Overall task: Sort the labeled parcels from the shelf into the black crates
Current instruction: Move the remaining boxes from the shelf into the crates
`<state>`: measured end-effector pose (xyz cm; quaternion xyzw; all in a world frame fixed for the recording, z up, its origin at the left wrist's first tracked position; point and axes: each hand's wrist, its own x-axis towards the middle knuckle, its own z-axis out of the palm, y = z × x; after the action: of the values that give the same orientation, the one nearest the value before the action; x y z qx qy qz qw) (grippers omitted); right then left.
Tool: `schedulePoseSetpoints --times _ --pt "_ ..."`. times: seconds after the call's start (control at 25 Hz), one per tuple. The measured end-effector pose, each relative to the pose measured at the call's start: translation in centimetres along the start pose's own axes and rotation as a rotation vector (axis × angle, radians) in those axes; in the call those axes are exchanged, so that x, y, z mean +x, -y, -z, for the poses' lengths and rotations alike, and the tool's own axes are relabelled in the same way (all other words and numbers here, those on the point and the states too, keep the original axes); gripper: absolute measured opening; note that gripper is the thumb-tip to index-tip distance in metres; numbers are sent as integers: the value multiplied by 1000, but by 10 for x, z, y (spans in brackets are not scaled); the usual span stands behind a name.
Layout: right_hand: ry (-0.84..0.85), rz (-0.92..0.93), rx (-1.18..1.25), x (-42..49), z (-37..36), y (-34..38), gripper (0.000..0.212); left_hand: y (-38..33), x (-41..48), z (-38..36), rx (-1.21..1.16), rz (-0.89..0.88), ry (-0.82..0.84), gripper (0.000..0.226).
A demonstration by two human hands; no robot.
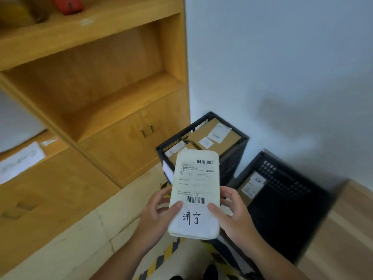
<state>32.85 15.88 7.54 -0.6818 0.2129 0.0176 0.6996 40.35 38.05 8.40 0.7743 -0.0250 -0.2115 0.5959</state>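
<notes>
A flat white parcel (194,190) with a printed shipping label, two barcodes and handwritten black characters is held up in front of me. My left hand (156,209) grips its left edge, thumb on the face. My right hand (232,209) grips its right edge the same way. Behind the parcel stands a black crate (236,158) holding brown labeled boxes. A second black crate (286,190) to the right holds one brown labeled box at its bottom. The wooden shelf (90,77) rises at the left, its middle bay bare.
A large cardboard box (40,178) with a white label sits at the lower left. A red object (68,5) lies on the upper shelf. Yellow-black hazard tape (161,257) marks the floor. A wooden surface (347,229) is at the right, beside a white wall.
</notes>
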Motion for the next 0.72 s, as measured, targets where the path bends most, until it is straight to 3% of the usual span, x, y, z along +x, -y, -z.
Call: schedulePoseSetpoints --times 0.16,0.32,0.48,0.72 --pt "-197 -15 14 12 36 0 63 -14 64 -38 16 26 226 58" --pt "-352 -24 3 22 58 -1 67 -24 125 -75 38 27 434 51" --pt "-511 -97 45 40 66 -2 89 -31 181 -108 106 -9 629 54" --pt "-675 -199 149 81 93 -36 91 -18 242 -172 200 6 809 48"
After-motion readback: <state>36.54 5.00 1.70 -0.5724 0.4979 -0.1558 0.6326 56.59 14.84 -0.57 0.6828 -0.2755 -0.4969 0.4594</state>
